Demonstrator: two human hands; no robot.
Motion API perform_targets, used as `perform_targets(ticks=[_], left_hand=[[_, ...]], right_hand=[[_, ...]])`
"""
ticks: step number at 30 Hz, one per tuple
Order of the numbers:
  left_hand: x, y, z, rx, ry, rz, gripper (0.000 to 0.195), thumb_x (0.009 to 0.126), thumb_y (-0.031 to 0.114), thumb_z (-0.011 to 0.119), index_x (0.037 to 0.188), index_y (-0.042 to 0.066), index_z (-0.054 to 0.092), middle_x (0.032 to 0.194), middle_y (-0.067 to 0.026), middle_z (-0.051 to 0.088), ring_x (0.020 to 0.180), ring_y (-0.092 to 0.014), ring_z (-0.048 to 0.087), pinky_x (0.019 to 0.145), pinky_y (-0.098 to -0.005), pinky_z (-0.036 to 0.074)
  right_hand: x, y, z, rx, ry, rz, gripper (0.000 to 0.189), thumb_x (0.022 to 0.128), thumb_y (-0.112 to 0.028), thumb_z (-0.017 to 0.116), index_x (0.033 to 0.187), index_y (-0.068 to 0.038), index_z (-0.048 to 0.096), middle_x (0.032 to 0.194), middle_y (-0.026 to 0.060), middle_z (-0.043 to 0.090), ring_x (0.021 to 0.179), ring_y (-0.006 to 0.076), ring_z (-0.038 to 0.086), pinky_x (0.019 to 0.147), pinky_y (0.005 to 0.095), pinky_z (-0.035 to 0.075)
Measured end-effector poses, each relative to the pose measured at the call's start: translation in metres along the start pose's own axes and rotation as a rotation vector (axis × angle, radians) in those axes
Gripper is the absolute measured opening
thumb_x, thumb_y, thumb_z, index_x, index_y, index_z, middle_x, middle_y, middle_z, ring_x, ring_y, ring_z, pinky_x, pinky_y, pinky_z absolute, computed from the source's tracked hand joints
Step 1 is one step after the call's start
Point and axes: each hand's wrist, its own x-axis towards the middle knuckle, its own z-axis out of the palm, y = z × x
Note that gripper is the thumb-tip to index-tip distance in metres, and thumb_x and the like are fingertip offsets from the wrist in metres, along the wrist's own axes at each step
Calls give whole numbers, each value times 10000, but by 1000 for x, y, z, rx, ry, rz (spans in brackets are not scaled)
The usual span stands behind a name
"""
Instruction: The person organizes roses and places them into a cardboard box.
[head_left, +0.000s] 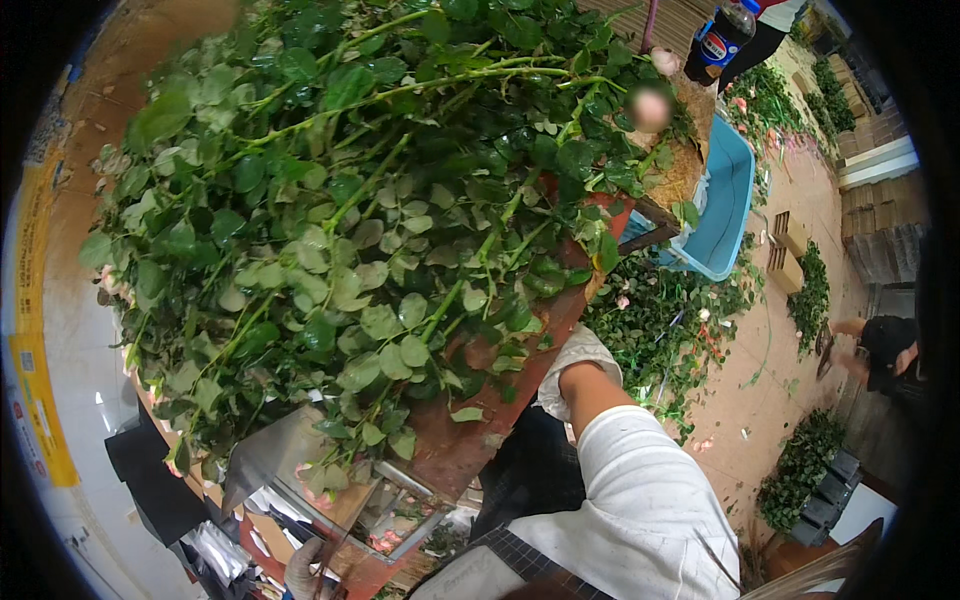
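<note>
A large heap of leafy rose stems covers most of the red-brown table. Pale pink rose heads show at its far right end, and more hang along the left side. My right hand, in a whitish glove below a white sleeve, is at the table's near edge; its fingers are hidden. At the bottom left, my left hand in a greyish glove is beside a metal-rimmed frame and a thin brown strip; its grip is unclear. A clear plastic sheet stands against the leaves.
A blue plastic tub stands beyond the table's right corner, below a cola bottle. Cut stems and leaves litter the floor. Cardboard pieces lie there. Another person is at the far right, and one stands behind the bottle.
</note>
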Motion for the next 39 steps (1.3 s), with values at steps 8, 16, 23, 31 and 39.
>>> perform_targets(ticks=[8,16,23,31,39], left_hand=[[116,82,-18,-88,87,-60,375,708,-45,620,1076,-41,552,1015,-124,588,905,-187,562,814,-281,449],[209,130,93,690,-369,323,817,636,408,765,1196,-62,401,1119,-288,507,1028,-405,520,905,-430,430],[216,145,130,810,-491,92,689,685,344,723,1139,-62,403,1002,-239,570,929,-348,591,790,-402,496],[224,119,123,732,-311,146,543,709,163,650,1157,-33,415,902,-220,600,838,-352,623,726,-403,527],[258,262,-64,861,43,664,277,762,29,589,1029,35,515,812,-157,620,688,-322,611,675,-378,514]], right_hand=[[-61,20,-100,137,-15,-24,310,845,-158,468,1099,-39,599,1161,124,581,1079,258,559,912,341,447],[-120,9,-197,-11,-49,-324,235,830,-120,483,977,-44,649,1053,139,630,1008,260,602,892,332,461],[-43,32,-12,101,641,-1068,234,695,-85,556,911,-41,633,955,106,625,901,302,578,752,413,449],[-231,101,-58,382,581,-907,171,710,-61,558,880,-66,580,766,103,616,715,305,609,648,420,483],[-308,92,-104,481,668,-716,223,721,3,577,925,-88,576,776,100,626,683,308,597,591,409,463]])
